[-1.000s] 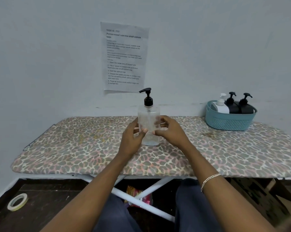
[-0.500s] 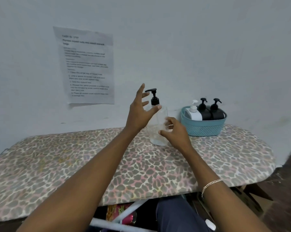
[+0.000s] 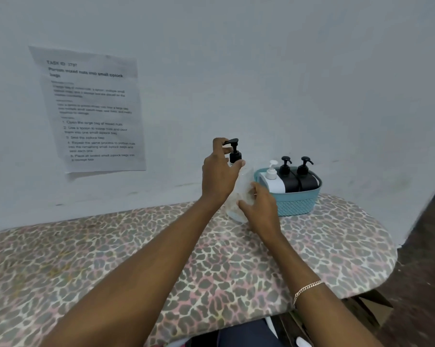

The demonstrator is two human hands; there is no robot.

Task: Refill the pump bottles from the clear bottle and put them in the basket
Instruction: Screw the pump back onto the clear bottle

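Observation:
A clear bottle with a black pump stands on the leopard-print board, just left of the teal basket. My left hand is raised at the bottle's top, its fingers and thumb curled round the pump. My right hand grips the lower body of the bottle from the right. Inside the basket stand a white pump bottle and two black pump bottles, upright and side by side.
The board runs along a pale wall, with a printed sheet taped up at the left. The board's rounded end is at the right, beyond the basket, with dark floor past it.
My left hand left the bottle's side, rose with spread fingers, and now closes round the pump. My right hand has stayed on the bottle's body. The view has turned to the left.

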